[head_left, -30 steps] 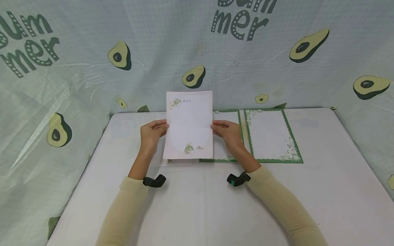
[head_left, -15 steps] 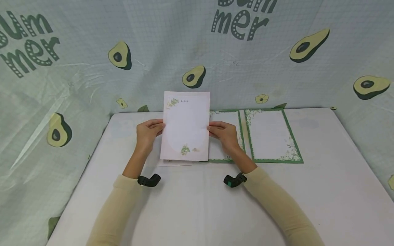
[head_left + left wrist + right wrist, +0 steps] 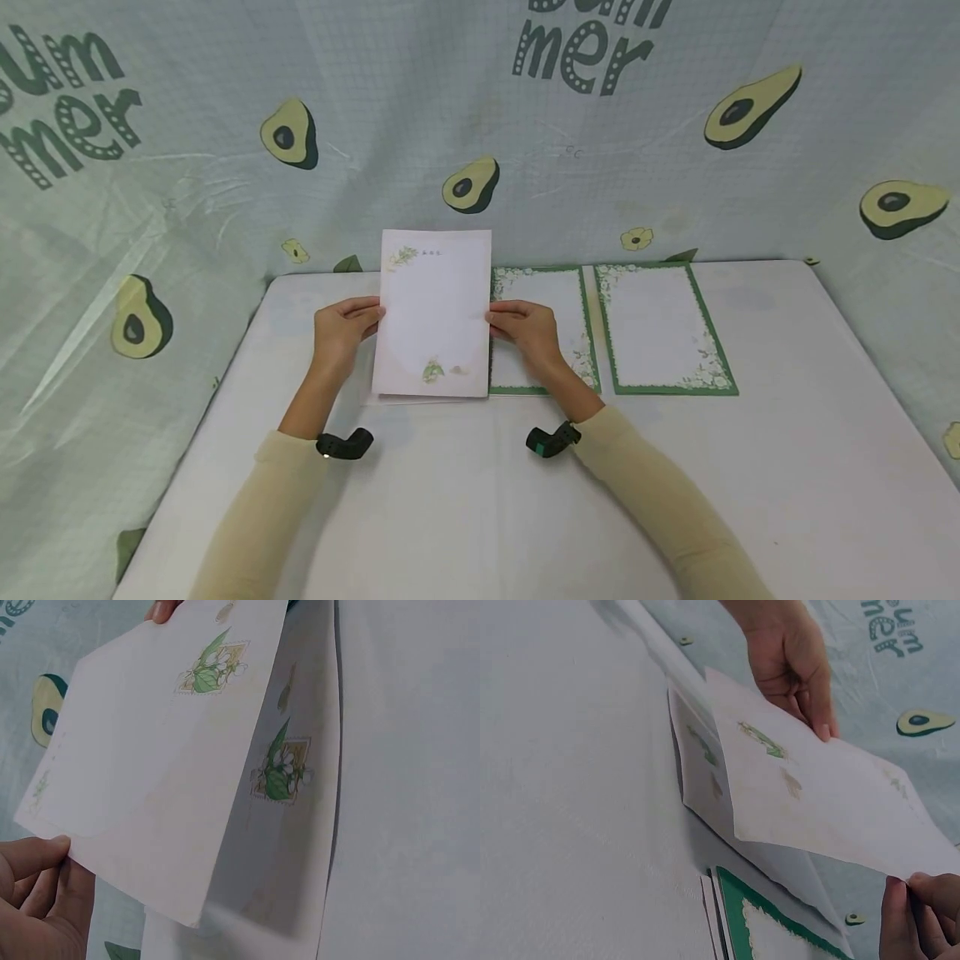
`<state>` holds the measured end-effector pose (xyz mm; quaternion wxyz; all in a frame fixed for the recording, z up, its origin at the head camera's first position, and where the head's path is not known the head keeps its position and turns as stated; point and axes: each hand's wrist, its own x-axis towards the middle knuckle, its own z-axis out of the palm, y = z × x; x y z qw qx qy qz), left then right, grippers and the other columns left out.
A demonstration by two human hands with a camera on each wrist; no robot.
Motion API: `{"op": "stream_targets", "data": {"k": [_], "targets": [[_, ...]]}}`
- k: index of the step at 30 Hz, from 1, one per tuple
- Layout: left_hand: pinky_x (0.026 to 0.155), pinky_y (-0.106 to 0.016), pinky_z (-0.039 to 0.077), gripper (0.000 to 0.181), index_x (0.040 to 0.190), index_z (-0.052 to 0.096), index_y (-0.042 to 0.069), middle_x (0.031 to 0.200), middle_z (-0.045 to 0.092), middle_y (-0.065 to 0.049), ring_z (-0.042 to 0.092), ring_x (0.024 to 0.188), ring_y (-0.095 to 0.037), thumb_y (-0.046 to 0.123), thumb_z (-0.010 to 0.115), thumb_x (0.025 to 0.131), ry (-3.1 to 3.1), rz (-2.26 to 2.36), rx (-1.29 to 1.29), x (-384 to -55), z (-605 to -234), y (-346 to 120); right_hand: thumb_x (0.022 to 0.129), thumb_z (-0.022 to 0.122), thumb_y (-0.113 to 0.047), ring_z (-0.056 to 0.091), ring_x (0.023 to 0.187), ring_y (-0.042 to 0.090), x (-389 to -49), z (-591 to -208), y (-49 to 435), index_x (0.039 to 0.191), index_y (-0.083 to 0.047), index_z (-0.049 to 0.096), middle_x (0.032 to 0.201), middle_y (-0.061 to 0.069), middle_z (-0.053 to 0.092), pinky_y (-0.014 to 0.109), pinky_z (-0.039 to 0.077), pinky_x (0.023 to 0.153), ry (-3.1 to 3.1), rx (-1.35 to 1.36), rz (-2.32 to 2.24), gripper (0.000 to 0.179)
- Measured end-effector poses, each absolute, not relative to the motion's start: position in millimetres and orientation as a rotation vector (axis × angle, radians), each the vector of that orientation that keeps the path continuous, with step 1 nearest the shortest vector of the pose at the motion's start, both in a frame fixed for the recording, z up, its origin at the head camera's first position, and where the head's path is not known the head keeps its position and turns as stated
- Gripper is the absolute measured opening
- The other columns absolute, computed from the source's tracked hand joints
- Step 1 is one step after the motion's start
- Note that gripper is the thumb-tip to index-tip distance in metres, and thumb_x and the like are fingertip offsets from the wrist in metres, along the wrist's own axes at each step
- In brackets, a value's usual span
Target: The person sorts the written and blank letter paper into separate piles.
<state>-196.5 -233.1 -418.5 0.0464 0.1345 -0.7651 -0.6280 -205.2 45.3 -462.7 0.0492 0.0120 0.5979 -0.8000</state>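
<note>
A pale pink sheet of paper (image 3: 435, 317) with small green plant prints is held up by both hands, one at each side edge. My left hand (image 3: 341, 333) pinches its left edge between thumb and fingers. The right edge is pinched by my right hand (image 3: 528, 333). Below it, a second sheet with the same print (image 3: 281, 825) lies on the table, mostly covered in the head view. The wrist views show a gap between the held sheet and the lower one. Beside them lies a green-bordered sheet (image 3: 542, 287), partly behind my right hand.
Another green-bordered sheet (image 3: 663, 333) lies farther right on the white table (image 3: 465, 500). Behind the table hangs a pale cloth (image 3: 390, 100) printed with avocados. A black wrist device (image 3: 345, 444) sits on the left wrist, another wrist device (image 3: 552, 440) on the right.
Both hands have moved left with the pink sheet and slightly lower. It now covers more of the matching sheet below and less of the nearer green-bordered one.
</note>
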Motion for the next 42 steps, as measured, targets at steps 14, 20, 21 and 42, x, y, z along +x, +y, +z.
{"op": "stream_targets", "data": {"k": [14, 20, 21, 42], "targets": [[0.081, -0.018, 0.059, 0.032, 0.125, 0.065, -0.01, 0.098, 0.072, 0.0, 0.069, 0.089, -0.002, 0.005, 0.07, 0.097, -2.398, -1.896, 0.407, -194, -415, -253, 0.09, 0.076, -0.002, 0.074, 0.083, 0.014, -205, -463, 26, 0.109, 0.007, 0.073, 0.104, 0.02, 0.075, 0.032, 0.063, 0.081, 1.88, 0.047, -2.359, 0.021], [0.082, -0.019, 0.059, 0.034, 0.127, 0.064, -0.011, 0.098, 0.072, 0.001, 0.069, 0.089, -0.002, 0.004, 0.07, 0.096, -2.409, -1.909, 0.454, -195, -415, -259, 0.09, 0.077, -0.003, 0.075, 0.085, 0.015, -207, -463, 20, 0.109, 0.005, 0.074, 0.104, 0.018, 0.076, 0.033, 0.063, 0.083, 1.893, 0.046, -2.357, 0.021], [0.083, -0.019, 0.059, 0.034, 0.127, 0.064, -0.01, 0.098, 0.072, 0.001, 0.069, 0.089, -0.002, 0.004, 0.069, 0.097, -2.411, -1.907, 0.465, -195, -415, -259, 0.09, 0.077, -0.003, 0.075, 0.086, 0.014, -207, -463, 19, 0.109, 0.005, 0.075, 0.104, 0.018, 0.076, 0.034, 0.062, 0.084, 1.896, 0.043, -2.354, 0.021], [0.083, -0.017, 0.059, 0.033, 0.128, 0.064, -0.009, 0.114, 0.07, -0.012, 0.068, 0.091, -0.003, 0.008, 0.067, 0.099, -2.491, -1.824, 0.463, -196, -412, -262, 0.09, 0.077, -0.002, 0.074, 0.085, 0.013, -208, -461, 12, 0.108, 0.005, 0.075, 0.102, 0.017, 0.076, 0.039, 0.061, 0.088, 1.889, 0.033, -2.333, 0.02]]}}
